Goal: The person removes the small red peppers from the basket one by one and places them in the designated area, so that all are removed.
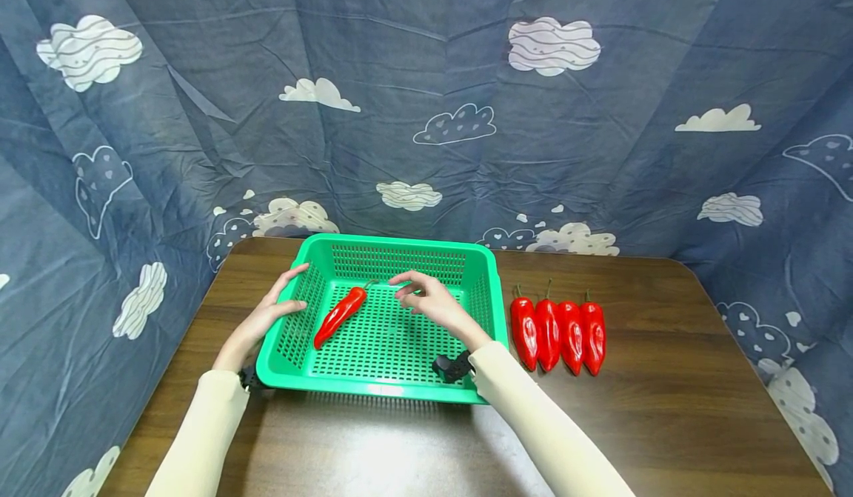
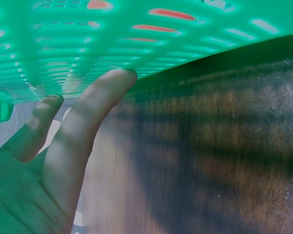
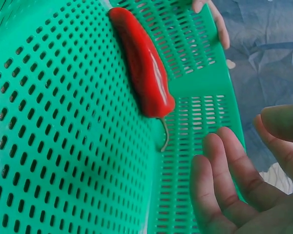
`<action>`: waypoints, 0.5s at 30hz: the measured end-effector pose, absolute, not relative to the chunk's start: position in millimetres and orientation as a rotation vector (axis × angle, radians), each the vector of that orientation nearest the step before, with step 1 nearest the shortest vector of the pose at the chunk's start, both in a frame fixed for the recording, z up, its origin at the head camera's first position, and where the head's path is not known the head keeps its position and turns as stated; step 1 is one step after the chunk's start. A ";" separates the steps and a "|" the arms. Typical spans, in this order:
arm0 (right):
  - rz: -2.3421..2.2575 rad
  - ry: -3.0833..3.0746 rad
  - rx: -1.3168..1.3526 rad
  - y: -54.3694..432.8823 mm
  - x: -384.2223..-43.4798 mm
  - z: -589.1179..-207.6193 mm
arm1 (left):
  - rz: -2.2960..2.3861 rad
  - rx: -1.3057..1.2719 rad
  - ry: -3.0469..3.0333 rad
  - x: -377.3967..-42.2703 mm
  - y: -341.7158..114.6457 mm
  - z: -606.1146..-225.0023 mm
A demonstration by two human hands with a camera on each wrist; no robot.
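The green basket (image 1: pixel 380 389) sits near the table's (image 1: pixel 666 423) front edge, toward its left. The left hand (image 1: pixel 266 318) rests on the basket's left wall, fingers straight, gripping nothing. The right hand (image 1: pixel 429 301) hovers inside with its grip loosely spread and empty. A red pepper (image 1: pixel 340 315) lies on the basket floor between the hands. Farther right, four red peppers (image 1: pixel 558 332) lie side by side.

Bright even overhead light, soft table glare, wide-angle edge warp, left wrist view blurry w/ green cast
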State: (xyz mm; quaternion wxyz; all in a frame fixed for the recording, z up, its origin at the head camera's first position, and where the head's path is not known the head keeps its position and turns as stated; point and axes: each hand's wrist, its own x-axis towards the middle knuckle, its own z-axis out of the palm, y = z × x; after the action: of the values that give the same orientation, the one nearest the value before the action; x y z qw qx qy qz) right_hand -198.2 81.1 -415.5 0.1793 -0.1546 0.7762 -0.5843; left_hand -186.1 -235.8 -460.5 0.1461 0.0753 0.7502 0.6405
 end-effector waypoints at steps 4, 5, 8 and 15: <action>-1.623 2.194 -0.433 77.1 -199.0 -418.3 | 1.844 0.242 2.182 -186.5 -235.4 -460.8; -1.616 2.194 -0.435 76.3 -199.2 -419.0 | 1.844 0.247 2.189 -186.7 -235.5 -461.0; -1.605 2.183 -0.441 74.1 -199.4 -420.4 | 1.844 0.250 2.197 -186.9 -235.9 -461.4; -1.575 2.166 -0.457 67.1 -200.6 -425.8 | 1.862 0.206 2.129 -186.3 -236.1 -461.8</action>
State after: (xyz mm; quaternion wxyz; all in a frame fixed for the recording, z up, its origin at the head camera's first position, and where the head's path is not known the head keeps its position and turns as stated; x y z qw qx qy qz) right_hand -200.6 67.1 -425.8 0.2109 -0.1644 0.7792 -0.5668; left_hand -186.3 -236.1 -461.8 0.1523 0.0717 0.7420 0.6489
